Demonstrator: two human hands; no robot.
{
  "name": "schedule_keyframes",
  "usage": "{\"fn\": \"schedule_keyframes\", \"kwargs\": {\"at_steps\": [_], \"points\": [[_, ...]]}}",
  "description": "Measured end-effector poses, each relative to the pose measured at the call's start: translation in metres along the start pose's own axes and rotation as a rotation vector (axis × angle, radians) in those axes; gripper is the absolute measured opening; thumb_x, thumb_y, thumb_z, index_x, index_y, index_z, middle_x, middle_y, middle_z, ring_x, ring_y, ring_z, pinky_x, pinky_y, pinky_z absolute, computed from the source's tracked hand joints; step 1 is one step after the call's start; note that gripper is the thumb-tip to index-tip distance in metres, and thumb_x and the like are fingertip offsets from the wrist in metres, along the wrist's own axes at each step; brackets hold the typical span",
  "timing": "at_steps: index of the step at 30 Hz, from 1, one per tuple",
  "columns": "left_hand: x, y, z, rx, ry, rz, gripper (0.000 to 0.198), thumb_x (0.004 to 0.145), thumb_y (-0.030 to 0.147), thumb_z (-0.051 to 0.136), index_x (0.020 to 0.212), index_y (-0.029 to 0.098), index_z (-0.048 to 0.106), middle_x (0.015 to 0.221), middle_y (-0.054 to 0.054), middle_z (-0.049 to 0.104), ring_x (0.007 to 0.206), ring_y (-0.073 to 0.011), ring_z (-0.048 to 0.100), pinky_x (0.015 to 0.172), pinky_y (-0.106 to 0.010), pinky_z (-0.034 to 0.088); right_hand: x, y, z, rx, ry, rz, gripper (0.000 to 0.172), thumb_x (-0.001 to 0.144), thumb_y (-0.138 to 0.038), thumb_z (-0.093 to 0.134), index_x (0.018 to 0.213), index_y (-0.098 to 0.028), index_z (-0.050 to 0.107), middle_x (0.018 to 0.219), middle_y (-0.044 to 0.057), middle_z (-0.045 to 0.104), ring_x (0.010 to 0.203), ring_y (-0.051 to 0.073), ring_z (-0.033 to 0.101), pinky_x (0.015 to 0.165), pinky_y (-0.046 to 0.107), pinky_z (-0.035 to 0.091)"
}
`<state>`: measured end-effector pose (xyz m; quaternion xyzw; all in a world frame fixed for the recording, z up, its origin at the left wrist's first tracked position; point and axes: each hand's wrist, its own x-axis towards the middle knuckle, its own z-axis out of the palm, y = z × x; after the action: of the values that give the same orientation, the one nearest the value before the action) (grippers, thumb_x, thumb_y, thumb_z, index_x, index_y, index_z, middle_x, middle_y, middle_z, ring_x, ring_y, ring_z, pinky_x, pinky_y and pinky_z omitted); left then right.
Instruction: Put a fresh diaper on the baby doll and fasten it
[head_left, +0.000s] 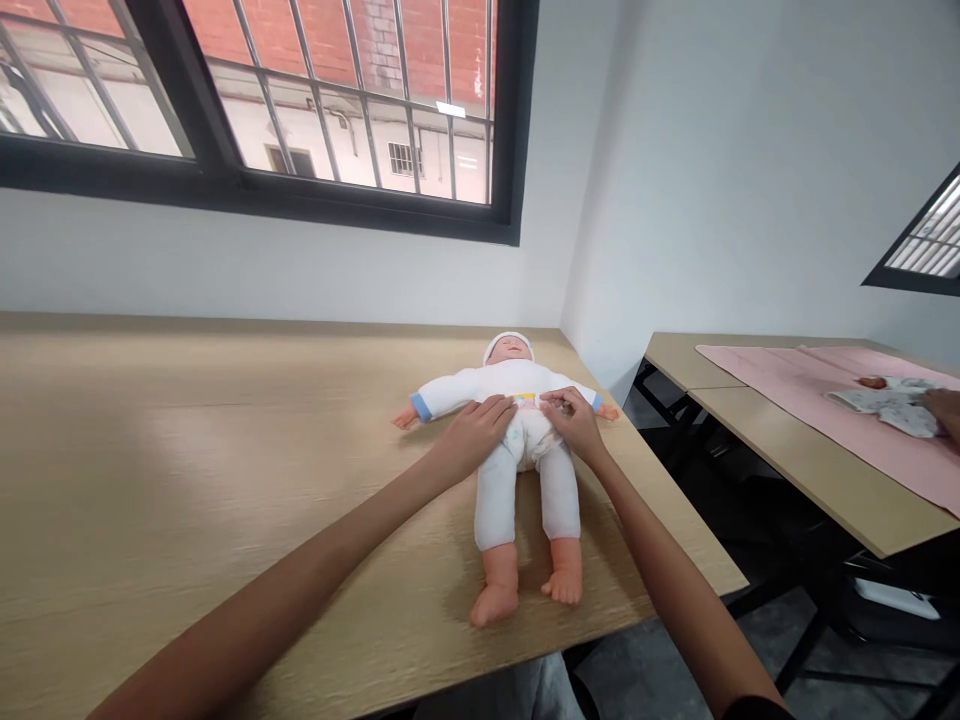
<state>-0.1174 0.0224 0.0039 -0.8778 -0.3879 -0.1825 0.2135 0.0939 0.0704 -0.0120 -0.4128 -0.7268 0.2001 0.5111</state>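
A baby doll (525, 385) in a white suit and white cap lies on its back on the wooden table (187, 450), feet toward me, arms spread. A diaper (529, 435) shows at its waist. My left hand (474, 432) rests on the doll's waist at its right hip, fingers curled against the cloth. My right hand (571, 418) sits on the other side of the waist, fingers pinched together at the edge of the white top.
The table's right edge (675, 500) runs close beside the doll, with dark floor below. A second table (787, 440) stands at the right with a pink mat (847, 420), a patterned garment (892, 405) and another person's hand (946, 410). A barred window is above.
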Motion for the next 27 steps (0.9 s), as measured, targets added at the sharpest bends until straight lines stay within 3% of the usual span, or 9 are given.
{"fn": "schedule_keyframes", "kwargs": {"at_steps": [16,23,27], "points": [[0.0014,0.0029,-0.003,0.113,-0.042,0.011,0.035,0.091,0.004,0.034,0.122,0.01,0.051,0.129,-0.016,0.057,0.123,-0.0277,0.051,0.092,-0.038,0.046,-0.0009,-0.0022,0.0035,-0.024,0.017,0.029,0.019,0.08,-0.027,0.053,0.09,-0.016,0.064,0.097,0.007,0.064,0.088,0.017,0.058,0.086,0.029,0.045],[0.0009,0.0025,-0.0031,0.095,0.002,0.019,0.035,0.092,0.005,0.033,0.122,0.009,0.051,0.126,-0.017,0.059,0.121,-0.0278,0.052,0.09,-0.038,0.047,0.0016,0.0016,-0.0012,0.124,0.184,0.25,0.023,0.082,-0.028,0.042,0.092,-0.015,0.059,0.101,0.008,0.066,0.091,0.016,0.059,0.082,0.026,0.046],[0.0013,0.0024,-0.0028,0.14,0.007,0.026,0.035,0.093,0.005,0.032,0.122,0.01,0.051,0.125,-0.015,0.06,0.119,-0.0262,0.054,0.089,-0.038,0.048,0.0016,0.0056,-0.0005,0.17,0.227,0.177,0.019,0.078,-0.032,0.052,0.085,-0.017,0.061,0.094,0.006,0.064,0.083,0.016,0.057,0.078,0.028,0.046]]}}
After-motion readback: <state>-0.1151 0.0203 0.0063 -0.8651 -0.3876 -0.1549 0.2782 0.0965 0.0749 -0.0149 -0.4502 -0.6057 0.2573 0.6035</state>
